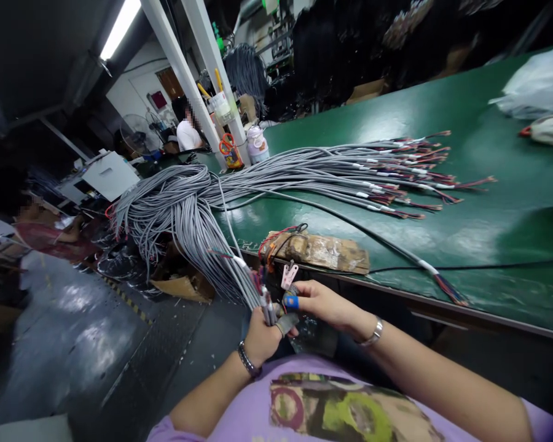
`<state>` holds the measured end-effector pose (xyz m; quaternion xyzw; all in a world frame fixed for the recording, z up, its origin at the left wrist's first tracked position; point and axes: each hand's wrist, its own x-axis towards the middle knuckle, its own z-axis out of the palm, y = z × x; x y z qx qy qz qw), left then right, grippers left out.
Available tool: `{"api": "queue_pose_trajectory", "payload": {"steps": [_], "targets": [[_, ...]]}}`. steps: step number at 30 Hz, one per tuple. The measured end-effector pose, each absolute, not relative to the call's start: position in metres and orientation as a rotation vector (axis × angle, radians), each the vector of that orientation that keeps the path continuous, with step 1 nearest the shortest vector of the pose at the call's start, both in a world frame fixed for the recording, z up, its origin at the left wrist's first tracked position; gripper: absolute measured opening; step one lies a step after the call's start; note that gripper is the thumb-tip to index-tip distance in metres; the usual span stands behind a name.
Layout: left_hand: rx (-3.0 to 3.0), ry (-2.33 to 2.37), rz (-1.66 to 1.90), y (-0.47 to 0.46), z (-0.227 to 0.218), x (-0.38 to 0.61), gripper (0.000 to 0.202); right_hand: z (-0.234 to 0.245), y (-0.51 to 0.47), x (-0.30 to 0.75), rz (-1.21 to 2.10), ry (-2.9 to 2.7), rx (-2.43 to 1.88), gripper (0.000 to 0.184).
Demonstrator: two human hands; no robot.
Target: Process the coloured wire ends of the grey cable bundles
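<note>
My left hand [262, 336] is closed around the ends of a bundle of grey cables [198, 236] that hangs off the green table's [488, 202] front edge. My right hand [322, 302] is beside it with fingers curled; its blue-capped fingertip [291, 301] pinches at the cable tips. A small pink clip [289, 274] hangs just above the hands. More grey cables [350, 169] with stripped red ends fan out across the table.
A taped brown block [325, 250] with wires sits at the table's edge. A black cable [488, 267] runs right. White bags [539, 86] lie far right. A pink bottle [258, 144] and scissors [228, 147] stand by white posts. Another person [187, 132] sits behind.
</note>
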<state>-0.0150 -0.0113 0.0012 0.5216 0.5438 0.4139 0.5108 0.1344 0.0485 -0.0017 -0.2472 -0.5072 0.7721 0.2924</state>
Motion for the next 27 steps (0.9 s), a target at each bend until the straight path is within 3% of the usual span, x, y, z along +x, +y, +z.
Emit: {"api": "queue_pose_trajectory", "payload": {"steps": [4,10,15,21,27], "targets": [[1.287,1.299,0.918,-0.008,0.001,-0.014,0.023,-0.002,0.044,0.133,2.012,-1.460,-0.571,0.033],[1.122,1.266,1.170,-0.008,-0.001,-0.014,0.015,-0.019,0.044,0.143,1.858,-1.179,-0.781,0.039],[1.129,1.271,1.217,-0.007,0.001,-0.012,0.022,-0.017,0.036,0.138,1.886,-1.206,-0.725,0.035],[1.170,1.251,1.014,-0.007,0.002,-0.017,0.026,-0.007,0.037,0.128,1.906,-1.418,-0.564,0.031],[1.111,1.260,1.129,-0.007,0.001,-0.019,0.028,-0.011,0.039,0.127,1.796,-1.477,-0.614,0.033]]}}
